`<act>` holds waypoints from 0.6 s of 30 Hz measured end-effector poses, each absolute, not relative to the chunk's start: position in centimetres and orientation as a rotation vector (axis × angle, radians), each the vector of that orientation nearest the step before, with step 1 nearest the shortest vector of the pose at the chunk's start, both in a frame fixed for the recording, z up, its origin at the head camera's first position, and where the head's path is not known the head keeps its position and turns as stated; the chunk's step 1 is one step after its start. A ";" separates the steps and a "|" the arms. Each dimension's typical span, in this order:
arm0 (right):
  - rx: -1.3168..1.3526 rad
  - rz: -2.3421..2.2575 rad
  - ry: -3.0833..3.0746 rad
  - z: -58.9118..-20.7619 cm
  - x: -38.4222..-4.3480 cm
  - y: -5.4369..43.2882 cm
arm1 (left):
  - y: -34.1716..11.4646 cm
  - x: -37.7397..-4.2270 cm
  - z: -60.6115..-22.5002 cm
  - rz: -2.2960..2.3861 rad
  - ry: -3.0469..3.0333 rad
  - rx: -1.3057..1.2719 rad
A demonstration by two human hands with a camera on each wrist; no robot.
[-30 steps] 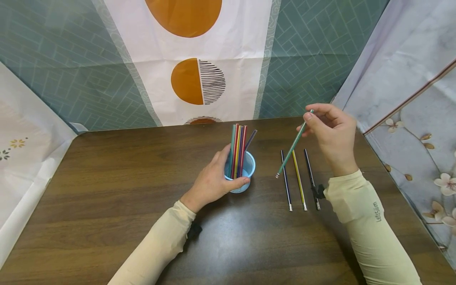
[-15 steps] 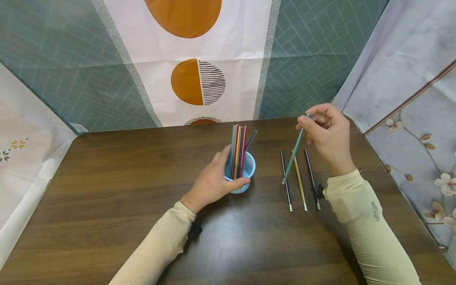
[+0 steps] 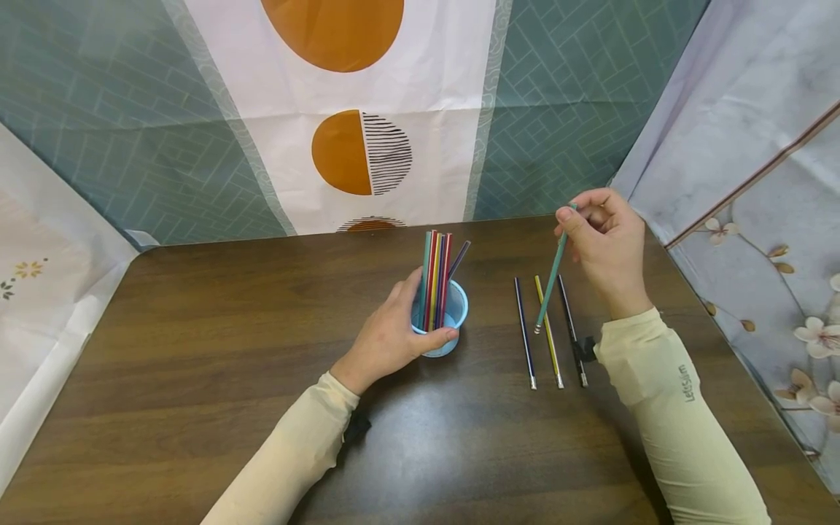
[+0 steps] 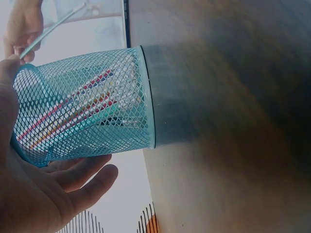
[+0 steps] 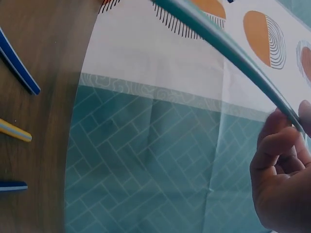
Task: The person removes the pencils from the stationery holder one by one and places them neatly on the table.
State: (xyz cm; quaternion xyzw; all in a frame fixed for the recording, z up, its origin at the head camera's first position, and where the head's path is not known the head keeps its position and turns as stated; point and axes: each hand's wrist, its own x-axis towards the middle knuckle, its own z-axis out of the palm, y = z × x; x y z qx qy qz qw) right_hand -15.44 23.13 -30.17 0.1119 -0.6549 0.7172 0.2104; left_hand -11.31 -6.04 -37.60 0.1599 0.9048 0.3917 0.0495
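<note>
Though aslant, green pencil in fingers

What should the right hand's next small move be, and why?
Probably lower the green metal-tipped pencil beside the blue pencil, yellow pencil and dark pencil on the brown wooden table. The right hand holds it raised near them, and its lower end has moved away from the light-blue mesh cup the left hand holds.

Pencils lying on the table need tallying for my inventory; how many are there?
3: a blue pencil leftmost, a yellow pencil in the middle, a dark pencil nearest the right sleeve. The sleeve may hide others.
</note>
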 end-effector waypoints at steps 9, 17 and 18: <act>0.396 2.066 -1.754 -30.1 -15.3 23.4 | -6.1 -11.3 -37.6 1.200 2.764 0.486; 0.473 2.085 -1.786 -30.1 -15.4 23.3 | -6.2 -11.4 -37.6 1.182 2.763 0.500; 0.476 2.080 -1.801 -30.2 -15.3 23.4 | -6.2 -11.3 -37.6 1.180 2.760 0.501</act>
